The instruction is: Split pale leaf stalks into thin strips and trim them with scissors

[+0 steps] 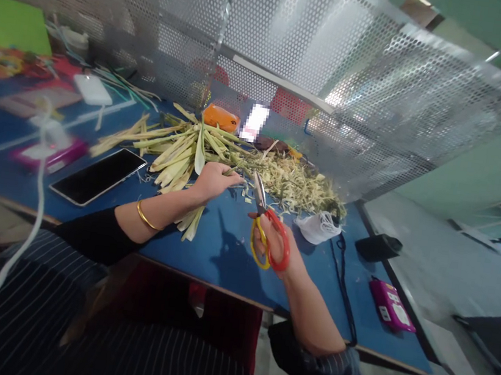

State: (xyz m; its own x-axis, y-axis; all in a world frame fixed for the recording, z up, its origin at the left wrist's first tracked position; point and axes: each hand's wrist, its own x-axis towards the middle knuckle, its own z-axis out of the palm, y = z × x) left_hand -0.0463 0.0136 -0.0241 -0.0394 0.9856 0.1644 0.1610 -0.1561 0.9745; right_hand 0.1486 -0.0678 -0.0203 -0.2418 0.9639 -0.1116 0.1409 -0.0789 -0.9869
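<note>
Far left, a purple-and-white packet (pixel 52 152) is sitting blurred, with a white cable (pixel 38 184) hanging past the front edge of the blue worktop (pixel 231 265). A dark-screened phone (pixel 98 176) is lying askew near that edge. Next, long pale-green leaves (pixel 178 153) are fanning out behind and beneath the left hand (pixel 213 182), some tips showing on the near side of its wrist. Left grip: pinching a thin green strip (pixel 228 173). An orange packet (pixel 221 118) is resting behind, near the perforated screen (pixel 296 52) bounding the far side. Right grip: wrapping the red and yellow handles of scissors (pixel 261 200), blades pointing away, just beside the left fingertips. Blue surface is extending between the hands and the front edge, giving working room. Shredded leaf pieces (pixel 297 184) are heaping beyond the scissors; a white bundle (pixel 318 228) is bordering them. A dark strap (pixel 343 286) is trailing to the front edge; a second purple packet (pixel 392 306) is lying by the right edge.
</note>
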